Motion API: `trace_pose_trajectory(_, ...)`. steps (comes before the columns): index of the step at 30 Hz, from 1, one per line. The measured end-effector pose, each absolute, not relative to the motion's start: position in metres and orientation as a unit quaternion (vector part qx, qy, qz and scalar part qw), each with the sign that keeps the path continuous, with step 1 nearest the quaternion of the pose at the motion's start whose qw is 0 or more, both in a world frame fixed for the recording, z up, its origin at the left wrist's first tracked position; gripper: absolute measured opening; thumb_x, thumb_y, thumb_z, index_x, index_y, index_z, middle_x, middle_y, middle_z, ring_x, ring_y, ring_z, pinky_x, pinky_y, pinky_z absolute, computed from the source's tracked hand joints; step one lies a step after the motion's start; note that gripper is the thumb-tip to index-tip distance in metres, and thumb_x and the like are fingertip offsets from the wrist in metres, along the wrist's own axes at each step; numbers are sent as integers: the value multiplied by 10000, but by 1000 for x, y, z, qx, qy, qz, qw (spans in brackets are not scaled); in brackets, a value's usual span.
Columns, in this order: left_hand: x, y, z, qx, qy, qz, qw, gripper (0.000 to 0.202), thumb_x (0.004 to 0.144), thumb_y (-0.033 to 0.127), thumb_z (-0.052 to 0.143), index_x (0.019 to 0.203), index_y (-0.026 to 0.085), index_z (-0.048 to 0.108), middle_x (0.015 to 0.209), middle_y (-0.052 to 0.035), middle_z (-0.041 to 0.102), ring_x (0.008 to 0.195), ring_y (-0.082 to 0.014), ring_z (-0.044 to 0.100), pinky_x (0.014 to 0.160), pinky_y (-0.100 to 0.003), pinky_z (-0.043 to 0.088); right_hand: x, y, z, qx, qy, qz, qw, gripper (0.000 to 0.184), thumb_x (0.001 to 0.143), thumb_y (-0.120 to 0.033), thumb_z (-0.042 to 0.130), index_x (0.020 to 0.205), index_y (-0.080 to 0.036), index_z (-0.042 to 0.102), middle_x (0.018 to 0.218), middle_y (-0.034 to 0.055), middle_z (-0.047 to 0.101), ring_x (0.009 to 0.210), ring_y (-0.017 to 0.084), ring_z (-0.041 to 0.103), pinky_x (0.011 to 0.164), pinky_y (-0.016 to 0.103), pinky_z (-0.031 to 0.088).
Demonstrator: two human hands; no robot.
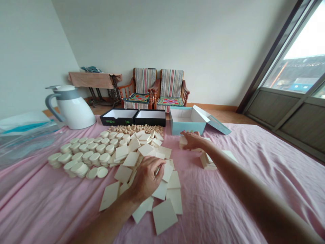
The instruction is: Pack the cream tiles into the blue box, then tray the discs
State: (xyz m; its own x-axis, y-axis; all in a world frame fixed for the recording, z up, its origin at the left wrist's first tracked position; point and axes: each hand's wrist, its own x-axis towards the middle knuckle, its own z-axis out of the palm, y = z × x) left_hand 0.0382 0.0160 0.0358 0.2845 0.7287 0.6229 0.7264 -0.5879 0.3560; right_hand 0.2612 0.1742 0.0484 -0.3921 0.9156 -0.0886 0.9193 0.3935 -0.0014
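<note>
- The left hand (148, 174) is curling over the pile of white squares (146, 149), thumb bending toward the fingers; whether it is gripping a square, cannot tell.
- That pile is lying front-left of the blue box (188, 128).
- The right hand (191, 139), partly spread, is covering a stack (181, 143) just before the box; grip, cannot tell.
- Discs (86, 156) are standing farther left of the box.

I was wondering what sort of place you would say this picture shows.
Probably a room in a home, perhaps a living room: two wooden armchairs with striped covers, a cloth-draped table behind, and a white jug suggest it.
</note>
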Motion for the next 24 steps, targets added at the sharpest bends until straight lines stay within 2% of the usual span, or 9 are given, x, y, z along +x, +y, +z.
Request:
trace_pose_trajectory(3,38,16,35,802,453,389,1,127,827,144,524,844,196,638,781,-23,686,788,-176,620,784,-320,460,255,174,47,551,834,-24,33,810,630,-437,672,1345,-183,388,1225,173,569,1115,337,519,899,448,303)
trace_pose_trajectory(6,37,16,34,802,454,389,1,129,836,149,516,848,197,636,787,-26,688,794,-180,621,782,-322,456,248,173,45,551,834,-23,32,802,631,-463,676,1329,-180,399,1198,178,588,1083,345,537,898,469,299)
trace_pose_trajectory(14,37,15,34,804,450,389,7,123,821,122,528,845,187,629,783,-15,681,784,-173,610,780,-315,437,249,173,43,541,840,-30,37,736,626,-315,686,1300,-187,419,1160,150,612,1063,312,552,919,453,285)
trace_pose_trajectory(18,38,15,33,803,454,387,6,123,829,127,525,839,189,632,781,-15,677,786,-173,604,777,-314,429,250,170,49,539,841,-20,30,780,614,-325,718,1317,-168,419,1244,175,548,1133,330,496,963,497,254)
trace_pose_trajectory(21,38,16,33,802,453,389,9,120,829,130,528,841,189,631,781,-15,673,792,-174,600,779,-312,427,249,155,55,529,848,4,-45,779,660,-371,705,1344,-156,399,1261,180,524,1170,336,457,985,512,246)
trace_pose_trajectory(24,36,16,32,805,446,392,16,121,833,132,522,852,192,625,798,-16,675,810,-178,598,789,-316,426,246,124,53,497,849,-35,-177,491,789,-294,588,1251,-158,495,1153,137,599,1091,263,528,940,424,346)
